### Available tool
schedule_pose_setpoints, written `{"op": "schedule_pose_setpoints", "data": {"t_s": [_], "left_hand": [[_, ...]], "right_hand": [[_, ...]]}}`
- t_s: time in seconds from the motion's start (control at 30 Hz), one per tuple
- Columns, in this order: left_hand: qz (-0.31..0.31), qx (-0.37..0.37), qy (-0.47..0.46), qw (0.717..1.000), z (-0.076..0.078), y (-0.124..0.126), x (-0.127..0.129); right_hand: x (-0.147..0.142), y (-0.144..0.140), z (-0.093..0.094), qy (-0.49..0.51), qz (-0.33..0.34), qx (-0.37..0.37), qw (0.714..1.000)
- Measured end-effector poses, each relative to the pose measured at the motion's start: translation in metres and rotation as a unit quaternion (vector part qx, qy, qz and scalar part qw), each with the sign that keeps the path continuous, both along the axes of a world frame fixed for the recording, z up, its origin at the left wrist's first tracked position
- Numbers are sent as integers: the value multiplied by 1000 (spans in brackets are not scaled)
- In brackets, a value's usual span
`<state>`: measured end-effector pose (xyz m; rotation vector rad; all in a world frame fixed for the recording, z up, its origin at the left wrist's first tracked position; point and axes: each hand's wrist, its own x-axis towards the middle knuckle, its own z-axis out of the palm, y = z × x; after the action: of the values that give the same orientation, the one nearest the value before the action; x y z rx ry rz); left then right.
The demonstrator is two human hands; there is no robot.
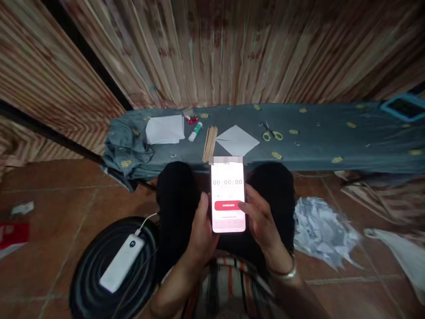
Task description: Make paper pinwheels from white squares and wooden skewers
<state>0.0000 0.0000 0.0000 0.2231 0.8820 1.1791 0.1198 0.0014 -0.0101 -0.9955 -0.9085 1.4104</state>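
A lit phone is held upright over my lap, its screen showing 00:00:00 above a red button. Along its left edge, my left hand grips it, thumb at the side. My right hand supports the other edge, and its thumb lies over the right end of the red button. Beyond the phone, on the cloth-covered bench, lie a bundle of wooden sticks, a white paper square turned cornerwise with a slit at its left, and scissors with pale green handles.
The narrow bench also carries a paper stack, a glue stick, a small red box and a blue-framed device. A white power bank rests on a round black stool. Crumpled paper scraps lie right.
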Motion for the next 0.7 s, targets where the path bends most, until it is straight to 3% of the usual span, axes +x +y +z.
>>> {"op": "schedule_pose_setpoints", "data": {"t_s": [0.7], "left_hand": [[2,3,-3,1000,3,1,2]], "right_hand": [[1,0,4,4,11,-1,1000]]}}
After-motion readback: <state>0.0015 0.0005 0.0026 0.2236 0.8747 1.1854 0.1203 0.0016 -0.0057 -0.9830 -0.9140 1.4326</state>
